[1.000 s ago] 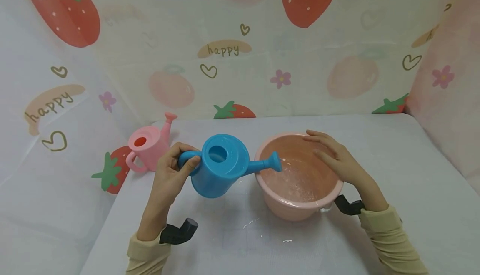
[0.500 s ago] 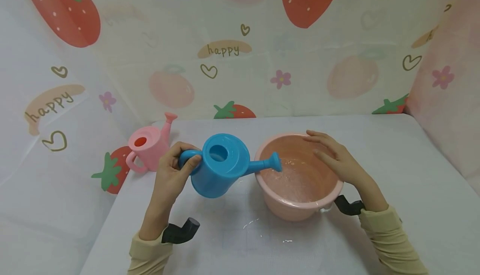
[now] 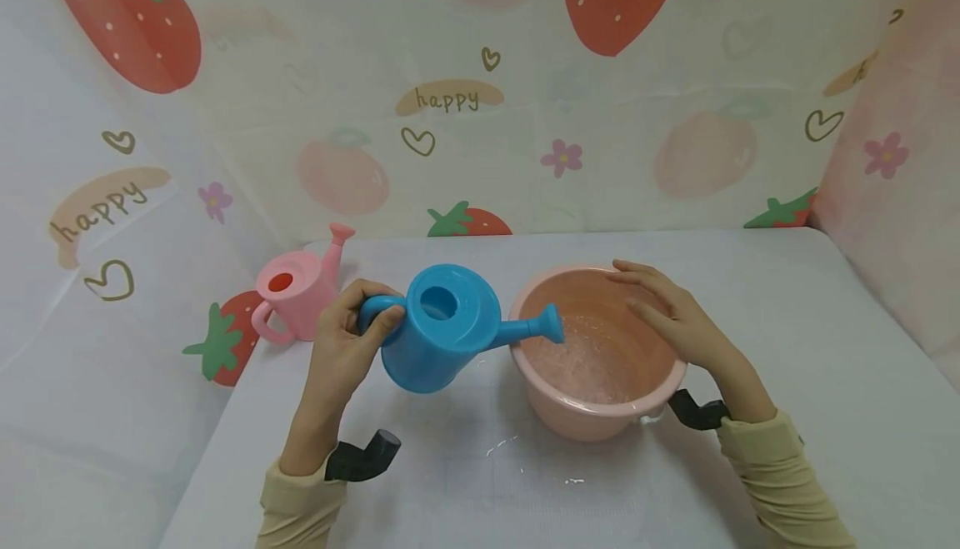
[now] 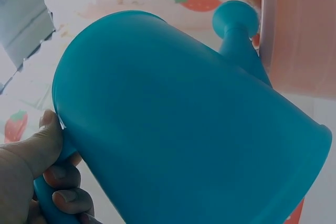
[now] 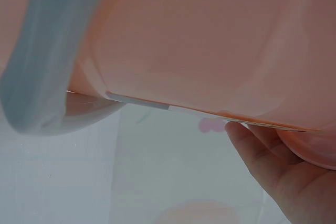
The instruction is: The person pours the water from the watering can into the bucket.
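One watering-can handle (image 3: 379, 306) within left fingers (image 4: 74, 201)

1 pink watering can (image 3: 307, 301) is seen upright beyond and left of the left hand (image 3: 345, 345), a white tabletop (image 3: 510, 499) below that hand and the right hand (image 3: 684, 322), and a strawberry-printed backdrop (image 3: 525, 74) beyond both.

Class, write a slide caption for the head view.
Left hand grips a blue watering can, its spout over a pink basin.
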Action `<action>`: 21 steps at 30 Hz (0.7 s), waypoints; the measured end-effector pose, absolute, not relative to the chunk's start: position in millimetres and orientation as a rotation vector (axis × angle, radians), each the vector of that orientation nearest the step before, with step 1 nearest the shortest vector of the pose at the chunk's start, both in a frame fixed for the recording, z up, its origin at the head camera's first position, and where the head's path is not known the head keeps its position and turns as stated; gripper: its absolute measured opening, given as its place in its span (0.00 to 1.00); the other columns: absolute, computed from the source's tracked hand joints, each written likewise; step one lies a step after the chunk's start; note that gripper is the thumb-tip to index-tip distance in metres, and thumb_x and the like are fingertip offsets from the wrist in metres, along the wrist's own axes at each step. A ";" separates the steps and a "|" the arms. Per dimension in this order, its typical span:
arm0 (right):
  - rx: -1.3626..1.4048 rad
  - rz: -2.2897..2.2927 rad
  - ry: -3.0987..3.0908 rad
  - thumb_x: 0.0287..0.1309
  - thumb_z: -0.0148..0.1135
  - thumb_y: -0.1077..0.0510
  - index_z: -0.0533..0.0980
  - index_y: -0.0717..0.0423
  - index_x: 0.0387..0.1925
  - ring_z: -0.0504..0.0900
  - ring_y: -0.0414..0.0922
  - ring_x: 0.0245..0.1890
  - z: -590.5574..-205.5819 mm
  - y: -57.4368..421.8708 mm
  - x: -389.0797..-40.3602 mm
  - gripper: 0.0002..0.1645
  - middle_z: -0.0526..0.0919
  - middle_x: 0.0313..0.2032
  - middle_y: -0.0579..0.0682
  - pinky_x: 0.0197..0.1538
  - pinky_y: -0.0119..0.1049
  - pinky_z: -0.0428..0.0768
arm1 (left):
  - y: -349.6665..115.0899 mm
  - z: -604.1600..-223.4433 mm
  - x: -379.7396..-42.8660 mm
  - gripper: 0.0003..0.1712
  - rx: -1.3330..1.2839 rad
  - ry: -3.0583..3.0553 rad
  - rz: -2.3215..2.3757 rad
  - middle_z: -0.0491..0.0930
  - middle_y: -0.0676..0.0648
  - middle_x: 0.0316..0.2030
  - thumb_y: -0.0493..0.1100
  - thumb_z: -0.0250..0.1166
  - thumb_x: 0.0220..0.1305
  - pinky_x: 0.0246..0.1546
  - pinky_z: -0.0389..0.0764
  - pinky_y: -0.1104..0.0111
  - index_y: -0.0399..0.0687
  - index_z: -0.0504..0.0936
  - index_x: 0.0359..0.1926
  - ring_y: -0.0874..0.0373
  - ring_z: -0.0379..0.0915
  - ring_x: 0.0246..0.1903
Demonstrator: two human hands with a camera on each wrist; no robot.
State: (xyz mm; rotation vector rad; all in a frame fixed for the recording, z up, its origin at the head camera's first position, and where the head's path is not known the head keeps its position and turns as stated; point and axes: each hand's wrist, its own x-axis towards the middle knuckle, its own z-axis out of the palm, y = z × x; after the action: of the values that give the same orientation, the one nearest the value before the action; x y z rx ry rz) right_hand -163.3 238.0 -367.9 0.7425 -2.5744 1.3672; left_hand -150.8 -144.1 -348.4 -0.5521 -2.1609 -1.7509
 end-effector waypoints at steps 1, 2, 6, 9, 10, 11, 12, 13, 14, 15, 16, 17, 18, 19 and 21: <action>0.742 1.369 -2.574 0.63 0.50 0.66 0.68 0.63 0.58 0.55 0.60 0.67 -367.9 237.9 -163.3 0.21 0.61 0.65 0.62 0.62 0.65 0.55 | -144.1 -348.2 -150.9 0.08 -0.550 -2.162 -1.748 0.78 0.54 0.36 0.32 0.61 0.60 0.47 0.74 0.68 0.34 0.75 0.41 0.55 0.73 0.43; 0.743 1.371 -2.573 0.63 0.50 0.67 0.68 0.63 0.59 0.54 0.60 0.67 -367.9 237.9 -163.3 0.21 0.61 0.65 0.62 0.62 0.65 0.54 | -144.1 -348.2 -151.1 0.08 -0.550 -2.163 -1.744 0.78 0.54 0.36 0.32 0.61 0.60 0.47 0.74 0.68 0.34 0.75 0.41 0.55 0.73 0.43; 0.740 1.372 -2.575 0.64 0.50 0.66 0.67 0.63 0.59 0.54 0.61 0.67 -367.9 237.9 -163.5 0.22 0.61 0.65 0.62 0.62 0.65 0.55 | -144.2 -348.0 -152.6 0.08 -0.558 -2.163 -1.723 0.78 0.54 0.36 0.32 0.61 0.60 0.47 0.74 0.68 0.35 0.76 0.41 0.56 0.74 0.42; 0.742 1.368 -2.577 0.64 0.50 0.65 0.67 0.62 0.59 0.54 0.60 0.67 -367.9 238.1 -163.7 0.22 0.61 0.65 0.62 0.62 0.64 0.55 | -143.9 -347.4 -153.1 0.08 -0.567 -2.164 -1.705 0.78 0.54 0.36 0.32 0.61 0.60 0.47 0.74 0.69 0.35 0.76 0.41 0.56 0.74 0.42; 0.743 1.366 -2.578 0.64 0.50 0.65 0.67 0.62 0.59 0.54 0.60 0.67 -368.0 238.1 -163.8 0.22 0.61 0.65 0.62 0.62 0.64 0.55 | -143.8 -347.1 -153.0 0.08 -0.569 -2.166 -1.697 0.78 0.54 0.36 0.32 0.61 0.60 0.47 0.74 0.69 0.35 0.76 0.41 0.56 0.74 0.42; 0.744 1.364 -2.579 0.64 0.50 0.66 0.67 0.62 0.59 0.54 0.60 0.67 -368.0 238.2 -163.9 0.22 0.61 0.65 0.62 0.62 0.64 0.55 | -143.6 -346.8 -152.9 0.08 -0.569 -2.168 -1.690 0.78 0.55 0.35 0.32 0.61 0.60 0.47 0.74 0.69 0.35 0.76 0.41 0.57 0.74 0.42; 0.746 1.362 -2.579 0.64 0.50 0.66 0.67 0.62 0.59 0.54 0.60 0.67 -368.1 238.3 -164.0 0.22 0.61 0.65 0.62 0.62 0.64 0.55 | -143.4 -346.5 -152.9 0.08 -0.572 -2.168 -1.682 0.78 0.55 0.35 0.32 0.61 0.60 0.47 0.74 0.68 0.35 0.76 0.41 0.57 0.74 0.42; 0.746 1.361 -2.579 0.64 0.50 0.66 0.67 0.62 0.59 0.54 0.60 0.67 -368.2 238.3 -164.1 0.22 0.61 0.65 0.62 0.62 0.64 0.55 | -143.1 -346.1 -152.8 0.08 -0.573 -2.170 -1.675 0.78 0.55 0.35 0.32 0.62 0.59 0.47 0.74 0.68 0.35 0.76 0.41 0.57 0.74 0.42; 0.747 1.362 -2.578 0.64 0.50 0.66 0.67 0.63 0.59 0.54 0.60 0.67 -368.3 238.4 -164.2 0.22 0.61 0.65 0.62 0.62 0.64 0.54 | -142.8 -345.8 -152.9 0.08 -0.575 -2.171 -1.668 0.78 0.55 0.35 0.32 0.62 0.59 0.47 0.74 0.68 0.35 0.76 0.41 0.57 0.74 0.42; 0.748 1.361 -2.577 0.64 0.50 0.66 0.67 0.63 0.59 0.54 0.60 0.67 -368.5 238.4 -164.2 0.21 0.61 0.65 0.62 0.62 0.64 0.54 | -142.7 -345.6 -152.9 0.08 -0.578 -2.171 -1.663 0.78 0.55 0.35 0.32 0.62 0.59 0.47 0.74 0.68 0.36 0.77 0.41 0.57 0.74 0.42; 0.747 1.361 -2.577 0.64 0.50 0.66 0.67 0.63 0.59 0.55 0.60 0.67 -368.5 238.4 -164.2 0.21 0.61 0.65 0.62 0.62 0.64 0.54 | -142.6 -345.5 -153.1 0.08 -0.581 -2.172 -1.657 0.78 0.55 0.35 0.32 0.62 0.59 0.47 0.74 0.68 0.36 0.77 0.41 0.58 0.74 0.42; 0.747 1.362 -2.577 0.64 0.50 0.66 0.68 0.63 0.59 0.55 0.60 0.67 -368.5 238.4 -164.2 0.21 0.61 0.65 0.62 0.62 0.64 0.54 | -142.6 -345.4 -153.2 0.08 -0.587 -2.170 -1.654 0.78 0.54 0.35 0.32 0.62 0.59 0.47 0.75 0.68 0.36 0.77 0.41 0.57 0.74 0.42; 0.747 1.363 -2.577 0.64 0.50 0.66 0.68 0.63 0.59 0.55 0.60 0.67 -368.5 238.4 -164.1 0.21 0.61 0.65 0.62 0.62 0.64 0.54 | -142.6 -345.3 -153.4 0.08 -0.593 -2.168 -1.652 0.78 0.54 0.35 0.31 0.62 0.59 0.47 0.75 0.68 0.36 0.77 0.41 0.57 0.74 0.41; 0.747 1.365 -2.576 0.64 0.50 0.67 0.68 0.63 0.59 0.55 0.60 0.67 -368.4 238.4 -163.9 0.21 0.61 0.65 0.62 0.62 0.64 0.54 | -142.6 -345.3 -153.6 0.08 -0.598 -2.168 -1.648 0.78 0.54 0.35 0.31 0.62 0.59 0.47 0.75 0.68 0.36 0.77 0.41 0.57 0.74 0.41; 0.748 1.365 -2.576 0.64 0.50 0.67 0.68 0.63 0.59 0.55 0.60 0.67 -368.3 238.3 -163.7 0.21 0.61 0.65 0.62 0.62 0.64 0.54 | -142.9 -345.4 -154.2 0.08 -0.611 -2.168 -1.639 0.78 0.53 0.35 0.31 0.62 0.58 0.47 0.75 0.69 0.36 0.77 0.40 0.58 0.74 0.41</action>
State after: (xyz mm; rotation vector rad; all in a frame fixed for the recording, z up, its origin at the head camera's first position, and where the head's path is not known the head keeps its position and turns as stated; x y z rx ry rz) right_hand -163.7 238.3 -368.3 0.7480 -2.5757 1.3654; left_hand -154.2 -142.9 -345.4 -0.6108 -2.1676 -1.6390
